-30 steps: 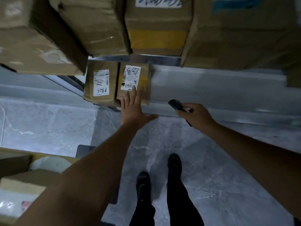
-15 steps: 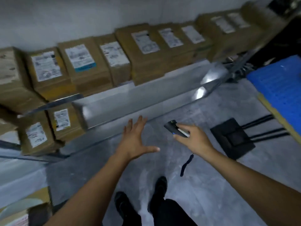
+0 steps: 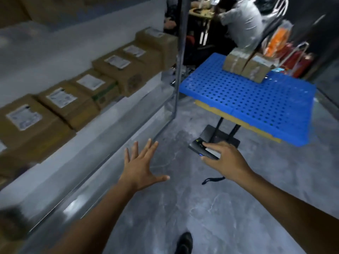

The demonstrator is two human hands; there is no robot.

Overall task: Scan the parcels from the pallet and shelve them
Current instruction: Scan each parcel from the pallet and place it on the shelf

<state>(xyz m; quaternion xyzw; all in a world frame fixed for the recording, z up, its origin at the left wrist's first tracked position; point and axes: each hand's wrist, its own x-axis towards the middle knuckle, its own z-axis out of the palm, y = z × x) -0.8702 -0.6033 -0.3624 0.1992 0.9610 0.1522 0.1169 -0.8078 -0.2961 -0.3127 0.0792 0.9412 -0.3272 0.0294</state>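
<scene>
My left hand hangs in the air over the floor, fingers spread, holding nothing. My right hand grips a small black handheld scanner whose wrist strap dangles below it. Ahead to the right a blue perforated pallet rests on a stand, with two brown taped parcels at its far end. On the left, a metal shelf carries a row of several labelled cardboard parcels.
A shelf upright stands between the shelf and the pallet. A black stand base sits on the grey floor under the pallet. A seated person is behind the pallet, beside bags and a red object.
My view has swung right, from the low shelf toward the pallet. My left hand has come off the shelved parcel and is now free in the air. The scanner stays in my right hand.
</scene>
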